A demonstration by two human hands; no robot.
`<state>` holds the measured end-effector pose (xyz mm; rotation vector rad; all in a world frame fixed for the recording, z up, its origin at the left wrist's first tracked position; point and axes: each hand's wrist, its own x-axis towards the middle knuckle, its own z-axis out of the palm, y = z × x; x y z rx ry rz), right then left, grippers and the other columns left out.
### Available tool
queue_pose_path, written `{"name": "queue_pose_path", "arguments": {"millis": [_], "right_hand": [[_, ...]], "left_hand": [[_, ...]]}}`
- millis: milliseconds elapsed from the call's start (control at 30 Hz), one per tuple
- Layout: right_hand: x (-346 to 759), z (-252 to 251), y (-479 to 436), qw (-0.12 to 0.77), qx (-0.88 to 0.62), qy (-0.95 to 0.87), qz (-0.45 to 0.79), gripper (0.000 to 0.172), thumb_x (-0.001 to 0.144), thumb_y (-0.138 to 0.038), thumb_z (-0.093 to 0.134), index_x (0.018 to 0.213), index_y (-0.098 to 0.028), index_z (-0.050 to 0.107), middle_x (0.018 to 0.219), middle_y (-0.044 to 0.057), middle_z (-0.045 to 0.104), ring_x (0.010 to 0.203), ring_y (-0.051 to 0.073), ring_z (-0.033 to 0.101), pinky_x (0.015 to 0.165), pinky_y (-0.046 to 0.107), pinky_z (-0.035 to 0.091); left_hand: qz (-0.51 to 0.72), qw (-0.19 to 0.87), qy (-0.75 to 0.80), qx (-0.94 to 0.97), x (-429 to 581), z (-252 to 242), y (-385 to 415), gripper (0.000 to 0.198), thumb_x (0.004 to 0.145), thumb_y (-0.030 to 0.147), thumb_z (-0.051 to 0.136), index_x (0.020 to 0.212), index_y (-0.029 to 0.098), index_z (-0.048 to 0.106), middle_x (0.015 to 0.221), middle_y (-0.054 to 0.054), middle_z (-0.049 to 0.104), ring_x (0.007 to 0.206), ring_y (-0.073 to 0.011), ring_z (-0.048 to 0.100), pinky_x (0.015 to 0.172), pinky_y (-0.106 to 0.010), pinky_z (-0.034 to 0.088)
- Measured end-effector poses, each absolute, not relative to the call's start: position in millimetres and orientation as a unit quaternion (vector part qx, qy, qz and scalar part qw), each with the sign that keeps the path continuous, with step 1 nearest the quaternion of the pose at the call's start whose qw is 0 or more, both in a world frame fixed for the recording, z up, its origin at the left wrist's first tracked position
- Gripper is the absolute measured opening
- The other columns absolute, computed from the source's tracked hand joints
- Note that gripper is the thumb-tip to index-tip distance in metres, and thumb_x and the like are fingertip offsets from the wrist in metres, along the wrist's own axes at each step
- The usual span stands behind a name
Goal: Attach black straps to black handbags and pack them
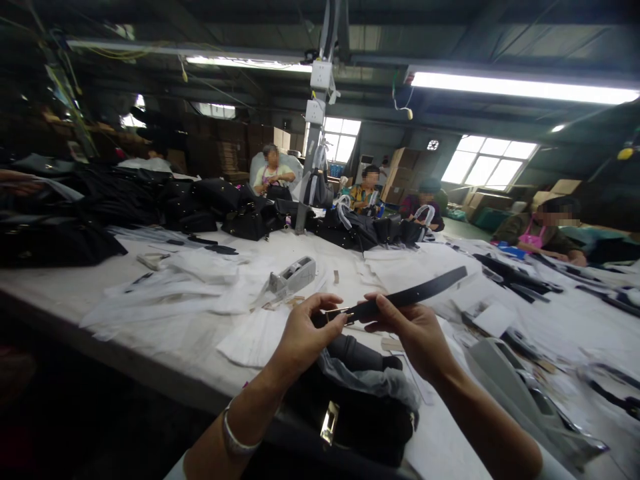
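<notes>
Between my two hands is a black strap [425, 287] with a gold buckle [337, 311] at its left end. My left hand [307, 333] pinches the buckle end between thumb and fingers. The strap's long part lies in my right hand [410, 327], thumb on top and fingers beneath, its free end pointing up to the right. Below my hands, a black handbag [360, 413] with a gold clasp [329, 423] rests at the table edge. Clear plastic film [370, 377] and a rolled black piece [357, 352] show at the bag's top.
A grey tape dispenser [293, 277] stands ahead on the white table [320, 250], and a larger grey dispenser [530, 400] is at right. White wrapping sheets [175, 293] spread left. Black bags [245, 217] line the far side, where several people sit. Loose straps [515, 277] lie right.
</notes>
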<state>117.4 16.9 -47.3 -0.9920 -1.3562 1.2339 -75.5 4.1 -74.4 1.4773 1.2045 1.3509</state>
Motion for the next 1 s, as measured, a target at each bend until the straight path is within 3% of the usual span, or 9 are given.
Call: {"name": "queue_pose_path", "arguments": {"millis": [267,500,700,867,1000], "right_hand": [[112,-42,12,0.522,-0.415,-0.604,0.437,0.031,0.082,-0.042,0.073,0.099,-0.016,0.076,0.093,0.010,0.078,0.076,0.024,0.075,0.066,0.035,0.065],[111,-41,19,0.415,-0.440,-0.737,0.302,0.033,0.088,-0.046,0.065,0.097,-0.018,0.078,0.082,0.007,0.078,0.064,0.022,0.074,0.058,0.030,0.061],[110,-35,24,0.396,-0.427,-0.736,0.345,0.035,0.087,-0.048,0.065,0.098,-0.017,0.077,0.080,0.007,0.078,0.065,0.019,0.073,0.062,0.028,0.061],[107,-35,25,0.433,-0.383,-0.639,0.507,0.035,0.084,-0.047,0.070,0.097,-0.015,0.075,0.085,0.008,0.078,0.073,0.020,0.074,0.065,0.028,0.063],[106,-43,23,0.451,-0.374,-0.577,0.569,0.032,0.085,-0.043,0.071,0.100,-0.016,0.072,0.093,0.009,0.078,0.082,0.021,0.075,0.066,0.027,0.063]], "left_hand": [[0.519,0.422,0.456,0.587,-75,-77,8,0.027,0.076,0.027,0.071,0.101,0.018,0.066,0.079,0.000,0.061,0.067,-0.0114,0.053,0.061,-0.022,0.041],[0.527,0.411,0.444,0.597,-72,-85,9,0.021,0.078,0.026,0.070,0.097,0.017,0.064,0.076,0.000,0.063,0.066,-0.0115,0.054,0.059,-0.022,0.039],[0.509,0.504,0.419,0.558,-78,-81,5,0.031,0.074,0.029,0.077,0.098,0.015,0.062,0.073,0.000,0.061,0.069,-0.0125,0.059,0.065,-0.022,0.042],[0.523,0.573,0.367,0.513,-86,-78,4,0.034,0.076,0.033,0.076,0.100,0.017,0.060,0.075,0.002,0.061,0.070,-0.0106,0.059,0.064,-0.020,0.040],[0.525,0.580,0.362,0.507,-90,-76,0,0.034,0.076,0.032,0.076,0.102,0.017,0.060,0.076,0.003,0.058,0.069,-0.0088,0.055,0.062,-0.018,0.038]]}}
